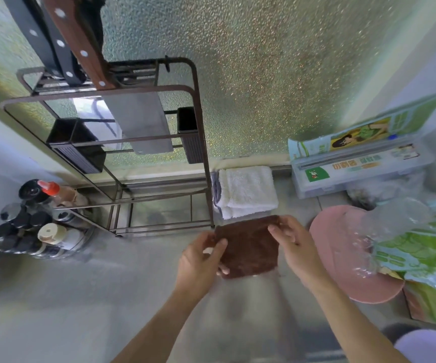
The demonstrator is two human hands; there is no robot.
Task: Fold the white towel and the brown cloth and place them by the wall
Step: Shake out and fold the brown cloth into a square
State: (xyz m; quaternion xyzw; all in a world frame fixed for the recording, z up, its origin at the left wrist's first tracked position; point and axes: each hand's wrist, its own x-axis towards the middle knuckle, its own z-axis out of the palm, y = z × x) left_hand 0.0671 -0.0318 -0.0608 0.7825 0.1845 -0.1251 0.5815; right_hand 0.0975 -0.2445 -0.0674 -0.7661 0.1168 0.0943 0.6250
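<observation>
The white towel [248, 191] lies folded on the counter against the frosted glass wall [264, 74]. Just in front of it I hold the brown cloth [249, 248], a folded square, slightly above the counter. My left hand [201, 260] pinches its left edge, thumb on top. On the far right corner of the cloth, my right hand [294, 241] grips with its fingers curled over the edge. The cloth's top edge almost touches the towel.
A dark metal rack [201, 142] with knives stands left of the towel. Spice jars and bottles [36, 218] cluster at the left. A pink board [342, 247], plastic bags [416, 247] and a cling-film box [355, 171] crowd the right.
</observation>
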